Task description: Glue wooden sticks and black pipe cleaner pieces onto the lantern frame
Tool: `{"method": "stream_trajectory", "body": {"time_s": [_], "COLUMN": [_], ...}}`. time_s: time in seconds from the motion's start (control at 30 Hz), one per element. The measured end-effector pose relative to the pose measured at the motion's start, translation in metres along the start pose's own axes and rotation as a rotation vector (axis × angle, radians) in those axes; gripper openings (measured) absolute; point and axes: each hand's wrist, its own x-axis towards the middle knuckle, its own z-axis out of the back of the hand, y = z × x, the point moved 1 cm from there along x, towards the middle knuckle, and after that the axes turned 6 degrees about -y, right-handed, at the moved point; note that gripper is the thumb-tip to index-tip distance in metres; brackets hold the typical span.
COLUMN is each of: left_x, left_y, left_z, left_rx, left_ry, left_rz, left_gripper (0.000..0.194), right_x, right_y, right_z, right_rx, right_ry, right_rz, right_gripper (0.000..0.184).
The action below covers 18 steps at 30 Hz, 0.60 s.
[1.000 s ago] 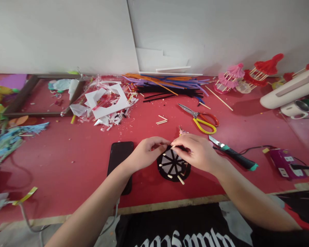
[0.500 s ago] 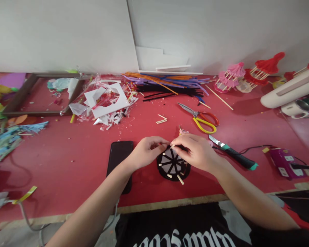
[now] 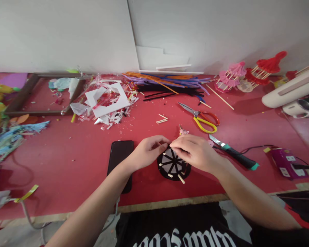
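A round disc (image 3: 174, 164) with a black rim and black spokes over pale panels lies on the red table below my hands. Several short wooden sticks (image 3: 181, 178) stick up around its rim. My left hand (image 3: 149, 152) pinches the disc's far left edge between thumb and fingers. Close beside it, my right hand (image 3: 192, 150) has its fingertips pressed together at the far rim, on a short wooden stick that they mostly hide. Its knuckles cover the disc's upper right. Just beyond that hand is a small pink piece (image 3: 184, 131).
A phone (image 3: 121, 154) lies to the left. Scissors (image 3: 199, 118) and a utility knife (image 3: 234, 152) with its blade out are at right. Loose sticks (image 3: 161, 120), pipe cleaners (image 3: 167, 84), foam scraps (image 3: 108, 101) and pink and red models (image 3: 231, 77) lie farther back.
The right fingertips have closed down slightly over the short stick, which showed more plainly before. The disc and my left hand stay nearly in place.
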Motion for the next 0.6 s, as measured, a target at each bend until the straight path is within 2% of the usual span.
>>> {"method": "stream_trajectory", "body": {"time_s": [0.3, 0.6], "left_x": [-0.0003, 0.0005], "left_y": [0.0016, 0.0010], "left_z": [0.0009, 0.0024], "left_rx": [-0.003, 0.026], "left_ry": [0.010, 0.013], "left_rz": [-0.004, 0.006], "left_gripper": [0.021, 0.022], "right_x": [0.0001, -0.0039], "right_y": [0.0013, -0.0010], "right_z": [0.0006, 0.0011], "right_rx": [-0.010, -0.033], "right_ry": [-0.020, -0.036], "right_rz": [-0.010, -0.033], "right_gripper": [0.015, 0.026]}}
